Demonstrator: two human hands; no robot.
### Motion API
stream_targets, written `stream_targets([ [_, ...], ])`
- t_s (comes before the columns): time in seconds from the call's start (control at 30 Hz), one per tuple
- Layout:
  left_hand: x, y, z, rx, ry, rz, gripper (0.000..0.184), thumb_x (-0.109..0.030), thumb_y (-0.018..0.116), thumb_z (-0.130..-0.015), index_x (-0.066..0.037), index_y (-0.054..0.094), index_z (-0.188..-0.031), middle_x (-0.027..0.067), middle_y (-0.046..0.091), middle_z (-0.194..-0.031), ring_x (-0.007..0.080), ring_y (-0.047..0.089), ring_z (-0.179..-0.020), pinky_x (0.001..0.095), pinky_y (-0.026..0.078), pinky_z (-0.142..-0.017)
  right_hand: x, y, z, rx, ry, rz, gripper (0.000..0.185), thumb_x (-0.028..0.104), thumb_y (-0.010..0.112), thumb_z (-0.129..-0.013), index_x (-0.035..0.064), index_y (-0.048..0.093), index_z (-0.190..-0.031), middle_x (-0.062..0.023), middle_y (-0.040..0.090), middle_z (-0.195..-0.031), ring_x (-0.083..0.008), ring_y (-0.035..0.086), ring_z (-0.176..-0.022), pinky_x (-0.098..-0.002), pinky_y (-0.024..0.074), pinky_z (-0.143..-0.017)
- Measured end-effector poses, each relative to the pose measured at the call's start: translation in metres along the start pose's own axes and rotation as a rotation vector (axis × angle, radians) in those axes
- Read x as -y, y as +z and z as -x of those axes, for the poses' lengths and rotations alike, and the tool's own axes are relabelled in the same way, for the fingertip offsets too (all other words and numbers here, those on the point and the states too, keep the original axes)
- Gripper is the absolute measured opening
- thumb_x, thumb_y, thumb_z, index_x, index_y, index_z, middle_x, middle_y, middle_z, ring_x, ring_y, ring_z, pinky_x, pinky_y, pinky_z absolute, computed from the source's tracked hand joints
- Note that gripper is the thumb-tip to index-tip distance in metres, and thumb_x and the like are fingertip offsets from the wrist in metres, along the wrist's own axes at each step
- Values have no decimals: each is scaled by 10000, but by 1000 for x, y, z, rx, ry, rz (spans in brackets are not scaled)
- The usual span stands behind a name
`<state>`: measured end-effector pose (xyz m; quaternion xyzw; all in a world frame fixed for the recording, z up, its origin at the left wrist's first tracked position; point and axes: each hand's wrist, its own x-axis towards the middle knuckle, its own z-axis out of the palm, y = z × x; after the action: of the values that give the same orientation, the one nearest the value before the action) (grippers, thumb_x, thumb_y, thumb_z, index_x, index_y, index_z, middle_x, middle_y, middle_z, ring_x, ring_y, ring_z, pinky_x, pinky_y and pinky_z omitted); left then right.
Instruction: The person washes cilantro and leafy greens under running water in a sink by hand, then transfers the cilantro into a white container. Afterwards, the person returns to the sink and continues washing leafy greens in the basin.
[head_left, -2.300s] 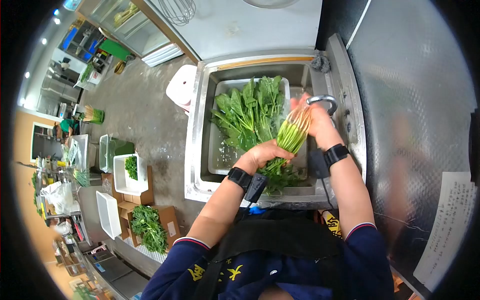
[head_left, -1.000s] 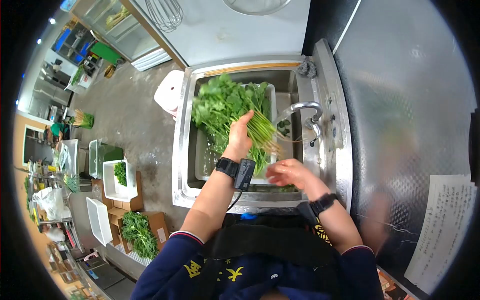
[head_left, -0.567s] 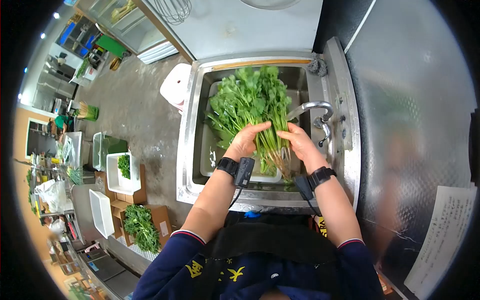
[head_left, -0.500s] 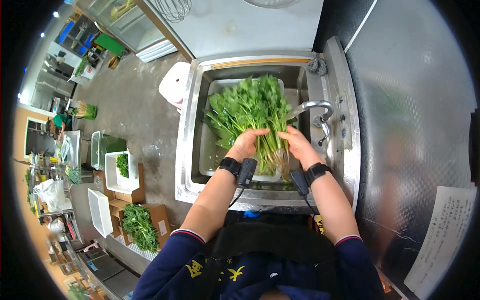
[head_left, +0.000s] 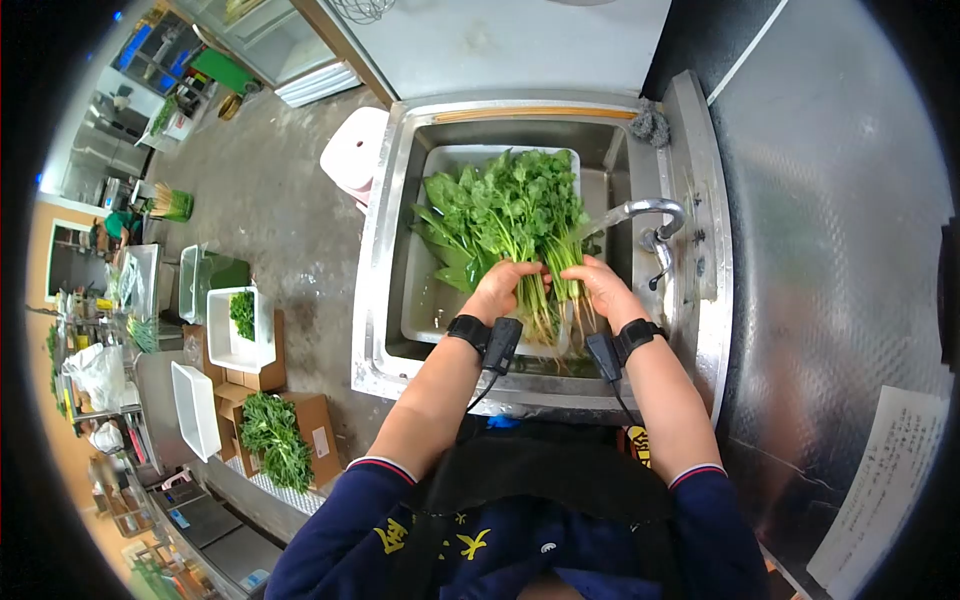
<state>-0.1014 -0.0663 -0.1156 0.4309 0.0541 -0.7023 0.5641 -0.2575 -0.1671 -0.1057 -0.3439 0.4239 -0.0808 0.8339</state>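
Over the metal sink [head_left: 372,300], my left hand [head_left: 503,288] is closed round one part of the leafy green bunch [head_left: 510,205], at the stems. Beside it my right hand [head_left: 603,290] grips another part of the stems, with a small gap between the two parts. Thin pale roots hang down toward me. The leaves point away and lie over a white tray [head_left: 418,318] inside the sink, where broader leaves [head_left: 445,225] show at the left. Water runs from the faucet [head_left: 650,207] onto the stems near my right hand.
A grey scrubber [head_left: 651,127] and wooden sticks [head_left: 540,114] lie on the sink's rim. Left of the sink stands a white-and-pink stool [head_left: 352,150]. White bins [head_left: 197,412] and a cardboard box [head_left: 313,430] with greens are at the lower left. A person [head_left: 118,226] is far left.
The bunch was lifted and turned, so its roots now face me instead of the faucet. Both hands came together on the stems, and the bunch has lately lowered and parted slightly.
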Motion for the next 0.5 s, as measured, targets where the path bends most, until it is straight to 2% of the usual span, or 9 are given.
stream_targets([
  [0.03,1,1,2,-13,83,-76,156,-64,596,-784,22,571,-912,107,618,-814,221,614,-730,356,520,-670,0,6,1,5,13,-5,404,43,673,-679,6,504,-1045,-95,609,-909,-199,595,-789,-330,482,-664],
  [0.13,3,-1,-4,-34,73,-61,154,-74,612,-775,18,579,-894,96,617,-792,213,606,-714,338,515,-659,-5,15,1,13,-117,201,408,50,671,-698,10,501,-1067,-100,603,-952,-191,598,-813,-319,487,-709],
  [0.17,2,-4,-6,-57,65,-78,169,-83,614,-781,13,565,-912,75,597,-767,187,570,-656,314,486,-606,-3,14,2,-20,-71,232,381,47,677,-699,11,512,-1041,-98,611,-919,-185,601,-770,-304,485,-683],
  [0.2,-1,1,1,-56,68,-81,169,-83,614,-781,13,565,-912,75,597,-767,187,570,-656,314,486,-606,-2,9,-2,-19,-75,231,381,47,677,-699,11,512,-1041,-98,611,-919,-185,601,-770,-304,485,-683],
  [0.27,-10,14,22,-241,145,-258,198,-85,608,-791,18,538,-946,58,562,-733,164,521,-619,291,441,-560,-3,-2,-13,7,35,39,310,35,659,-715,5,531,-995,-103,616,-887,-183,602,-745,-285,479,-653],
  [0.3,-11,8,23,-222,187,-243,231,-95,603,-800,23,507,-974,50,534,-717,151,494,-612,281,411,-544,9,5,1,2,15,-37,293,52,663,-718,-45,524,-957,-123,614,-801,-179,606,-666,-273,477,-564],
  [0.33,-16,8,33,-221,188,-244,231,-95,603,-800,23,507,-974,50,534,-717,151,494,-612,281,411,-544,15,4,7,2,13,-37,293,52,663,-718,-45,524,-957,-123,614,-801,-179,606,-666,-273,477,-564],
  [0.4,-35,6,58,-46,244,-79,240,-89,596,-804,33,492,-982,46,520,-701,144,488,-606,280,416,-545,26,-2,16,70,-20,-125,229,60,639,-750,-40,546,-934,-127,617,-803,-178,611,-677,-269,499,-567],
  [0.5,-75,-2,96,33,362,-111,235,-82,571,-817,16,483,-1012,28,483,-668,124,469,-594,275,411,-541,40,1,38,89,-35,-278,191,73,600,-790,-39,563,-939,-105,612,-822,-159,599,-670,-253,517,-609],
])
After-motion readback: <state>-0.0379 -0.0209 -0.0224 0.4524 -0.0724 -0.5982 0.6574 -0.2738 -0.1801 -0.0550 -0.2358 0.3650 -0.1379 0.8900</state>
